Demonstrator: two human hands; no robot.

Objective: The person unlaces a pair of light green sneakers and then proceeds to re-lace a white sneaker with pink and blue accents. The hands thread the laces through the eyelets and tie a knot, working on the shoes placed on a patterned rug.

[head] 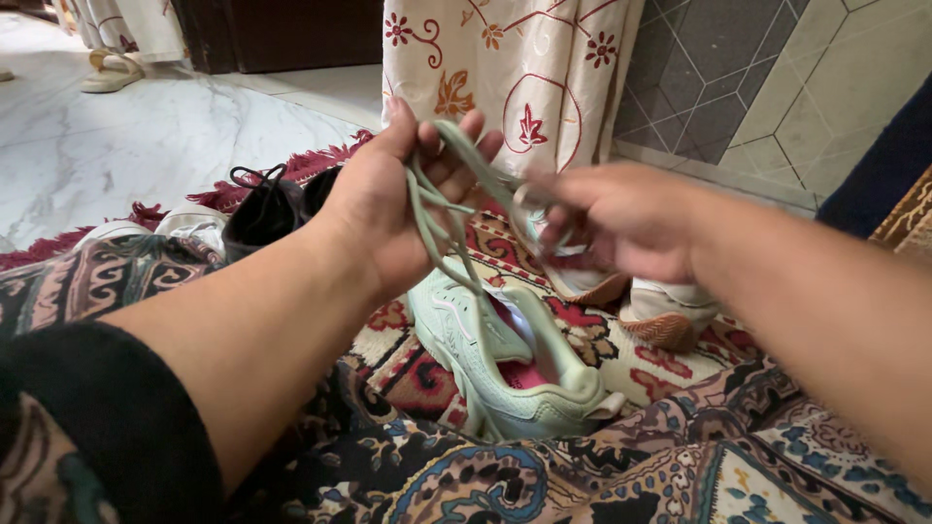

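My left hand (393, 199) is raised above a mint green sneaker (505, 364) and has a mint green shoelace (437, 209) looped around its fingers. My right hand (621, 218), slightly blurred, pinches the other stretch of the same lace near the left fingertips. The sneaker lies on a patterned rug (408, 374) with its pink lining showing and its opening facing up. Strands of the lace hang from my left hand down to the shoe.
A second light shoe with a tan sole (665, 315) lies behind my right hand. A black shoe (267, 209) and a white shoe (189, 225) lie left of my left arm. A floral curtain (510, 68) hangs behind, next to a tiled wall (767, 87). Marble floor (126, 146) at left.
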